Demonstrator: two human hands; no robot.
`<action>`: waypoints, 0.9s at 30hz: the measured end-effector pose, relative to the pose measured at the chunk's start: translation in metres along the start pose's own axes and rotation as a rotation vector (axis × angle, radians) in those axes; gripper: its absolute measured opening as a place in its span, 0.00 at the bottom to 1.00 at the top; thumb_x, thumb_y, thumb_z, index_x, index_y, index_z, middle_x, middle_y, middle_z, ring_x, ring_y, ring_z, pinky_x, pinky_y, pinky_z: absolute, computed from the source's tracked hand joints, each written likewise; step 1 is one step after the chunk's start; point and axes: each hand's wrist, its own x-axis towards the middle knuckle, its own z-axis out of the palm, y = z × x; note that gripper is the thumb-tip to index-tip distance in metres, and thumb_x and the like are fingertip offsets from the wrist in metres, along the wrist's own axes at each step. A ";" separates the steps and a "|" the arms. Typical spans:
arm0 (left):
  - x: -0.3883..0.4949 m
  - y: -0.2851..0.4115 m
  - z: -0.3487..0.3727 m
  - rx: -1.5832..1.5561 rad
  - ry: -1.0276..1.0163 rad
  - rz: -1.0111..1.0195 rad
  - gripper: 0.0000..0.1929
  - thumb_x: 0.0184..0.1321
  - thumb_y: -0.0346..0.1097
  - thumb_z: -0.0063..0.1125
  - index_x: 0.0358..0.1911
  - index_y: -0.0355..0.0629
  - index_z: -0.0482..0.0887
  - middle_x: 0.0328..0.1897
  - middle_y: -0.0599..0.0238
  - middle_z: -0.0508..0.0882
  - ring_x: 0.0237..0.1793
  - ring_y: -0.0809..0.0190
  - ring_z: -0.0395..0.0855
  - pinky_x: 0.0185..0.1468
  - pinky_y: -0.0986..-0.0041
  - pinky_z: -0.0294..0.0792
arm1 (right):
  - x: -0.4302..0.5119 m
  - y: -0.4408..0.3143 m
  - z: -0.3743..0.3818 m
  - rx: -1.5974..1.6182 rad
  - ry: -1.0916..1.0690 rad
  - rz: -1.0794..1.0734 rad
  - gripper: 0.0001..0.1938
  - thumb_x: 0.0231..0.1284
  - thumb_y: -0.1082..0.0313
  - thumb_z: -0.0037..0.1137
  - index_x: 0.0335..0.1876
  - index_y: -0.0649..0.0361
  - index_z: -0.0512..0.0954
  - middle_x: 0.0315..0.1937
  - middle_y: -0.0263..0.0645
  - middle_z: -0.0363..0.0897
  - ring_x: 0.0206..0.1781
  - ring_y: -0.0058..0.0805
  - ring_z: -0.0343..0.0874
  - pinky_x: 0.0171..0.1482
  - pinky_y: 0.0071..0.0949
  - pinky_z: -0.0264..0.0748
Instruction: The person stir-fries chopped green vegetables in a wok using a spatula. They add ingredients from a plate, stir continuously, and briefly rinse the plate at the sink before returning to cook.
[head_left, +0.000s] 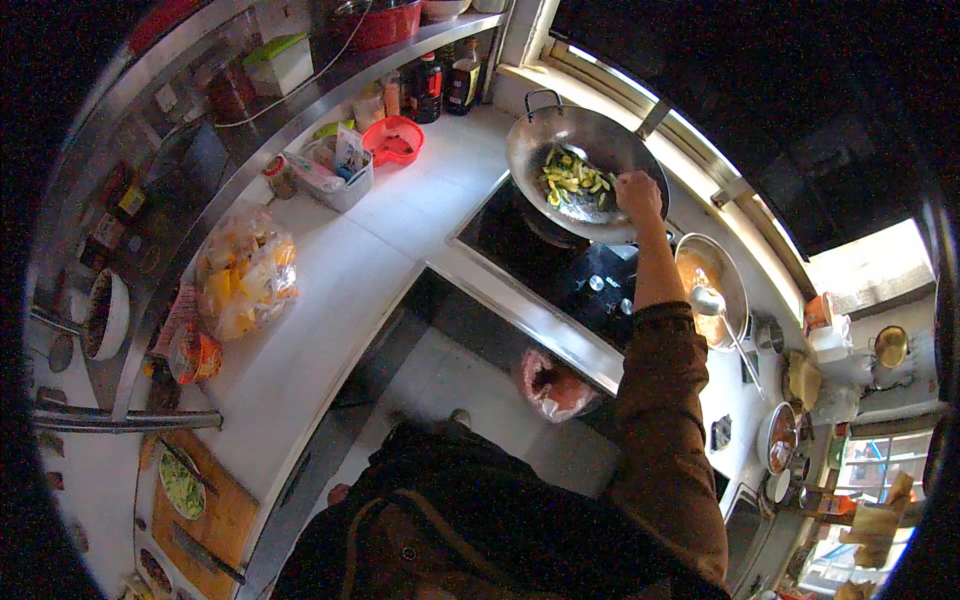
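Observation:
My right hand (639, 196) reaches over the right side of a metal wok (529, 154) at the upper centre, its fingers closed around what seems to be a cooking utensil, mostly hidden by the hand. Sliced green vegetables (566, 176) lie in the wok, with a shiny metal piece at their upper edge. The wok sits over the black cooktop (495, 225). At the lower left of my torso, a small skin-coloured patch, perhaps my left hand (339, 493), shows beside the dark clothing; its fingers are hidden.
A pan (745, 300) of orange-brown food with a ladle (707, 300) stands right of the cooktop. Bottles, a red basket (394, 140) and a grey basket (352, 193) line the back counter. A knife (206, 553) and a plate of green slices (182, 484) rest on a wooden board (225, 517).

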 end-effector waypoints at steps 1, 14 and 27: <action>-0.003 0.001 0.001 0.000 0.005 -0.001 0.25 0.59 0.49 0.50 0.56 0.44 0.69 0.55 0.58 0.72 0.54 0.56 0.69 0.58 0.62 0.60 | -0.006 -0.001 -0.001 -0.007 -0.063 0.010 0.13 0.53 0.58 0.45 0.33 0.56 0.80 0.37 0.50 0.77 0.40 0.50 0.76 0.46 0.41 0.72; 0.015 -0.011 -0.002 -0.087 -0.002 -0.043 0.25 0.59 0.48 0.51 0.57 0.44 0.69 0.55 0.58 0.72 0.55 0.56 0.69 0.59 0.62 0.60 | -0.107 0.036 -0.078 0.189 -0.124 -0.090 0.13 0.53 0.59 0.49 0.33 0.60 0.80 0.33 0.51 0.78 0.38 0.49 0.77 0.42 0.40 0.73; 0.016 -0.011 0.003 -0.068 -0.011 -0.009 0.26 0.59 0.49 0.50 0.58 0.45 0.66 0.58 0.59 0.69 0.58 0.56 0.66 0.60 0.60 0.59 | -0.040 0.067 -0.002 0.178 -0.002 -0.010 0.13 0.51 0.59 0.49 0.35 0.57 0.81 0.30 0.50 0.79 0.34 0.45 0.79 0.41 0.37 0.74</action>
